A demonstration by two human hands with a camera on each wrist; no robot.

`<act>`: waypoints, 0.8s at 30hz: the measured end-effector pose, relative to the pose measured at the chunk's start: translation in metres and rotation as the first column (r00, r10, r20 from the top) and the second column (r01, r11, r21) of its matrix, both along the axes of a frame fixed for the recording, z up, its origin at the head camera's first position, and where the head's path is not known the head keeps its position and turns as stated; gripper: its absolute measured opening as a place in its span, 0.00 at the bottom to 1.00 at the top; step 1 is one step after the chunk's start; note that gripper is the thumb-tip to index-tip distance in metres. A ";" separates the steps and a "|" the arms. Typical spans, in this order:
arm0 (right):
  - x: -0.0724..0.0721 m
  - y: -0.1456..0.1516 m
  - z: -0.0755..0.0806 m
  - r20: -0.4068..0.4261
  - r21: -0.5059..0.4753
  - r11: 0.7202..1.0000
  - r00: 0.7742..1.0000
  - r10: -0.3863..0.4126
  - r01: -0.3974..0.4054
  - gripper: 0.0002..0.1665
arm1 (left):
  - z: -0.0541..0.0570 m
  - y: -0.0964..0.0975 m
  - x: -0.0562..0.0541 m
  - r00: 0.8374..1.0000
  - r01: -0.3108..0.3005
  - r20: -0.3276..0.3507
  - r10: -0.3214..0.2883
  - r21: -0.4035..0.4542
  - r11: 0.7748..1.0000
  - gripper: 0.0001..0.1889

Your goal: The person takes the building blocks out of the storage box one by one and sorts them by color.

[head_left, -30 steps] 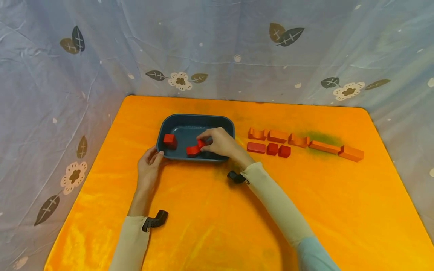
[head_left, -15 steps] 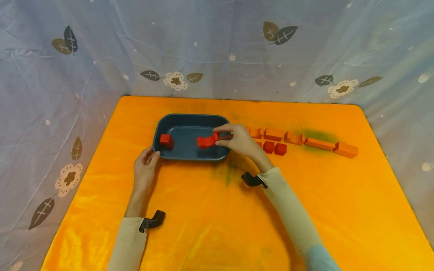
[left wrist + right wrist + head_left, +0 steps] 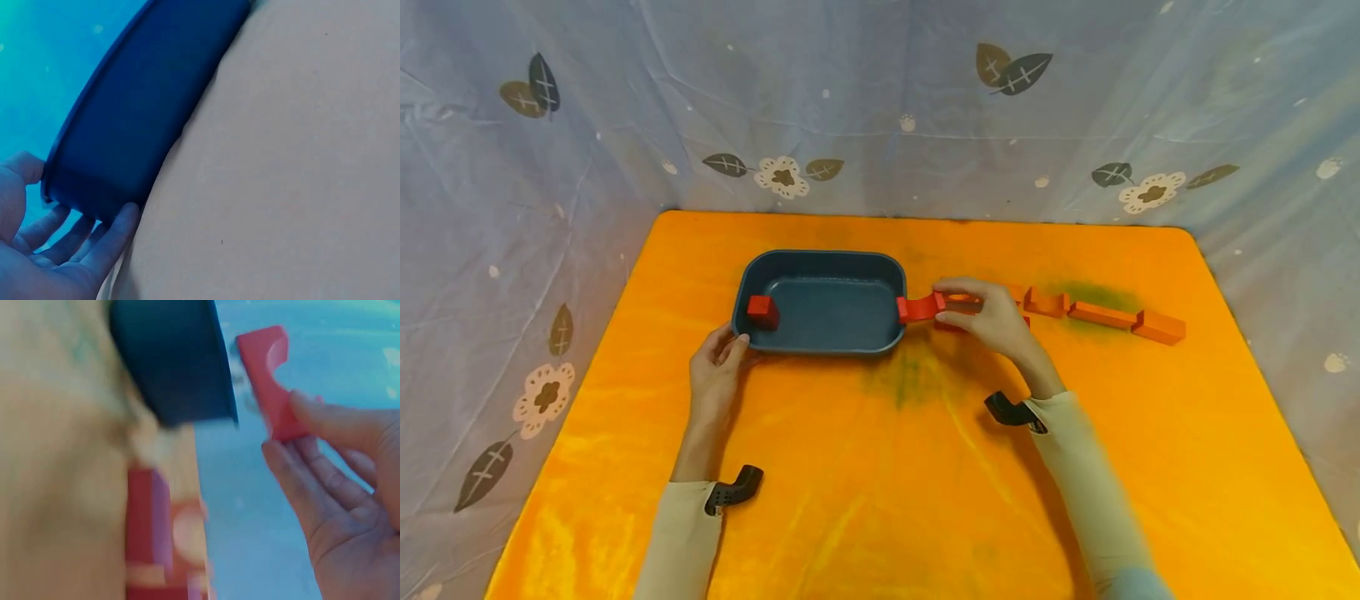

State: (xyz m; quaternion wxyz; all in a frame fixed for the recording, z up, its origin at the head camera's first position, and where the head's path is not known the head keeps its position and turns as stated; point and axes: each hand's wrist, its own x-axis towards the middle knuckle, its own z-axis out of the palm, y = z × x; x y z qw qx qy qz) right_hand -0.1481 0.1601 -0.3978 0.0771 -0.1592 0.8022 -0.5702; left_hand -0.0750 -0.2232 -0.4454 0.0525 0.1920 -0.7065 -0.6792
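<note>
My right hand [image 3: 1000, 323] pinches one end of a red block with a curved hollow [image 3: 919, 308] between thumb and fingers. In the head view the block overlaps the right rim of a dark blue rectangular tray [image 3: 831, 255]. The right wrist view has the hollowed block [image 3: 259, 369] raised beside the tray's outer wall [image 3: 175, 362]. My left hand [image 3: 717, 373] grips the tray's near left corner. In the left wrist view its thumb is at the rim and its fingers lie against the outer wall [image 3: 144, 106]. Inside the tray at the left stands a red block [image 3: 763, 312].
Orange blocks lie in a row on the right: a hollowed one [image 3: 1047, 302], a thin bar [image 3: 1102, 315] and a thicker one [image 3: 1159, 327]. My right hand partly hides other orange and red blocks. A patterned curtain [image 3: 865, 108] hangs behind the orange-yellow table cloth [image 3: 880, 467].
My right hand has lifted the hollowed red block from the tray floor and carried it right to the tray's right rim. The left hand keeps its grip on the tray.
</note>
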 end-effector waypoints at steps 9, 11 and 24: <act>0.014 0.082 -0.005 -0.081 -0.003 0.987 0.984 -0.160 0.161 0.25 | 0.000 -0.002 0.000 1.000 -0.007 0.002 0.007 -0.021 1.000 0.25; 0.018 0.096 -0.007 -0.090 0.009 0.981 0.977 -0.194 0.195 0.25 | 0.001 -0.002 0.000 1.000 -0.004 0.002 0.004 -0.029 1.000 0.25; 0.043 0.149 -0.033 -0.110 0.044 0.949 0.945 -0.307 0.313 0.25 | 0.002 0.000 0.002 1.000 0.013 -0.026 -0.012 0.041 0.999 0.25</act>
